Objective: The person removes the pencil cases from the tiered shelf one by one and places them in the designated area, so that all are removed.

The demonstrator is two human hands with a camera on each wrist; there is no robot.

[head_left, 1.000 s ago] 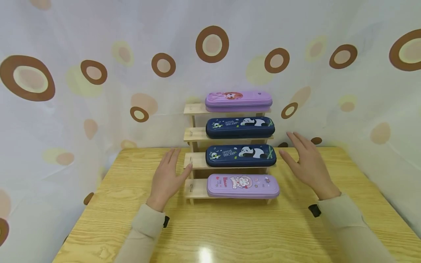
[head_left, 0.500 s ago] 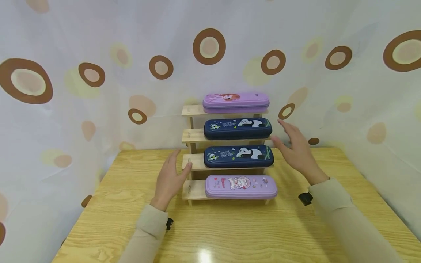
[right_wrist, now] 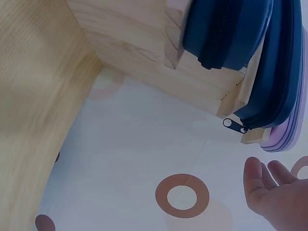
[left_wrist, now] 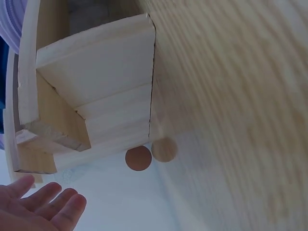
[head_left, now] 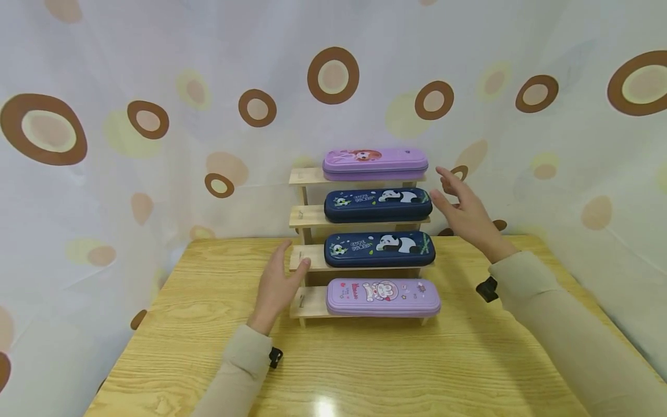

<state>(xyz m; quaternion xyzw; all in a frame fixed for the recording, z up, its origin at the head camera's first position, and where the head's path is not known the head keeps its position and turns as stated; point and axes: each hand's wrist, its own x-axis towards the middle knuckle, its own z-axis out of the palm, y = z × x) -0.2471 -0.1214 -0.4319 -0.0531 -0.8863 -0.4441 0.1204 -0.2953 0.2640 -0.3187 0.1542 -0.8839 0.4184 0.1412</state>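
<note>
A stepped wooden rack [head_left: 307, 215] holds a pencil case on each tier. On top lies a lilac pencil case [head_left: 375, 164] with a red-haired figure. Below come an upper navy panda pencil case [head_left: 378, 205] and a lower navy panda pencil case [head_left: 379, 249]. The bottom tier carries a lilac rabbit pencil case [head_left: 383, 297]. My left hand [head_left: 278, 285] is by the rack's left side, fingers extended, holding nothing. Near the right ends of the two upper cases is my right hand [head_left: 465, 211], its fingers loosely bent and apart from the cases; the right wrist view shows a gap.
The rack stands on a wood-grain table [head_left: 396, 370]. A white curtain [head_left: 208, 69] with brown rings hangs close behind the rack and along both sides. A zipper pull [right_wrist: 235, 126] dangles from a navy case in the right wrist view.
My right hand has moved up and inward, from beside the lower navy case toward the two upper cases. My left hand has shifted slightly right, closer to the rack. The cases stay in place.
</note>
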